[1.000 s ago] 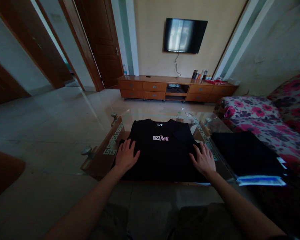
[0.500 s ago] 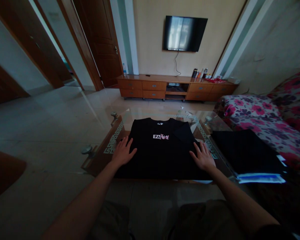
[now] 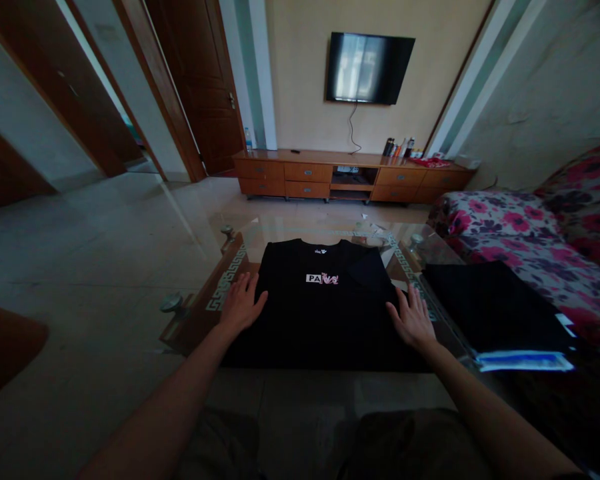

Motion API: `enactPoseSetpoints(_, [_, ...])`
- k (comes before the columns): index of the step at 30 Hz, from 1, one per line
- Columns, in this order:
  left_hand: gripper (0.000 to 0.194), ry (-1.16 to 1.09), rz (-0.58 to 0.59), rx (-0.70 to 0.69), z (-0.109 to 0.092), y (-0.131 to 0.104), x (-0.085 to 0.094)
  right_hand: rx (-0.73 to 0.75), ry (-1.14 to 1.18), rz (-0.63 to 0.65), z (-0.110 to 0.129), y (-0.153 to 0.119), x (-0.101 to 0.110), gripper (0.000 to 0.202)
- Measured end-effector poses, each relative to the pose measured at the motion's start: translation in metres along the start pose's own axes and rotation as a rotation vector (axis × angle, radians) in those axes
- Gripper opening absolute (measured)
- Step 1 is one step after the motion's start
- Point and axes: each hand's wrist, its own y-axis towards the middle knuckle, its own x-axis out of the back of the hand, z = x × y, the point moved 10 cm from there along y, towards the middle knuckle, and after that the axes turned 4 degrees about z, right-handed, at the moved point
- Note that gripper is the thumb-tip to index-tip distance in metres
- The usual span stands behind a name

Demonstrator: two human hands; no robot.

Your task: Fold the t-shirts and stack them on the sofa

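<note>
A black T-shirt [image 3: 325,320] lies spread flat on the glass coffee table [image 3: 260,230], its neckline away from me and a white-and-pink chest print facing up. One sleeve is folded over the shirt's right side. My left hand [image 3: 241,303] rests open at the shirt's left edge, fingers stretched forward. At the opposite edge, my right hand [image 3: 413,317] is also open, fingers apart and touching or just beside the cloth. Neither hand grips anything. The shirt's near edge reaches the front of the table.
A stack of dark folded cloth [image 3: 495,307] with a blue-and-white packet [image 3: 525,361] sits to the right. Beyond it stands a flowered sofa [image 3: 510,213]. A low wooden cabinet [image 3: 307,172] runs along the far wall under a television [image 3: 370,67].
Both hands have shifted slightly outward, the left to the left and the right to the right. The shirt's near edge now sits a little closer to me.
</note>
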Motion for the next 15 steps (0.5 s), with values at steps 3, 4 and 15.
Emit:
enactPoseSetpoints(3, [0.062,-0.080,-0.064,0.072,0.009,0.025,0.014,0.000,0.042,-0.097,-0.008,0.029,0.018,0.070])
enactPoseSetpoints(4, [0.060,-0.101,-0.067,0.084,0.012,0.036,0.017,0.000,0.064,-0.114,-0.012,0.042,0.022,0.068])
enactPoseSetpoints(15, [0.051,-0.220,0.040,0.292,0.046,0.154,-0.009,-0.169,0.382,0.045,-0.020,0.191,-0.004,0.055])
